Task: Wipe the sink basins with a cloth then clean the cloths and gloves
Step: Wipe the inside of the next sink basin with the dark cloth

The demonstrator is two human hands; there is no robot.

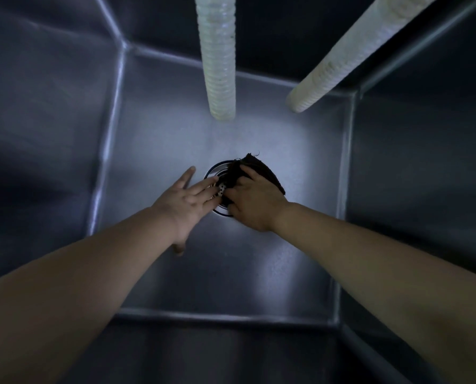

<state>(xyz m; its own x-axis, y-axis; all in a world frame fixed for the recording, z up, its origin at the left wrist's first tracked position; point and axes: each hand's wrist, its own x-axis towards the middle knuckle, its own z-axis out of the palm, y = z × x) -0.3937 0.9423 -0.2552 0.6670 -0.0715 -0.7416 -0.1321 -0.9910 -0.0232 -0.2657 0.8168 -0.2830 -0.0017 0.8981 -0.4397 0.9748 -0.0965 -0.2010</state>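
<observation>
I look straight down into a deep steel sink basin [176, 128]. At the middle of its floor is a round drain with a perforated strainer [220, 189]. My right hand [255, 202] presses a dark cloth [261, 170] onto the right side of the drain, fingers closed over it. My left hand [185, 199] lies flat with fingers spread, fingertips touching the strainer's left side. It holds nothing. Both forearms are bare; no gloves are in view.
Two pale ribbed hoses hang into the basin from above: one vertical hose [220, 59] over the back of the floor, one slanted hose [342, 56] from the upper right. Steel walls close in on all four sides.
</observation>
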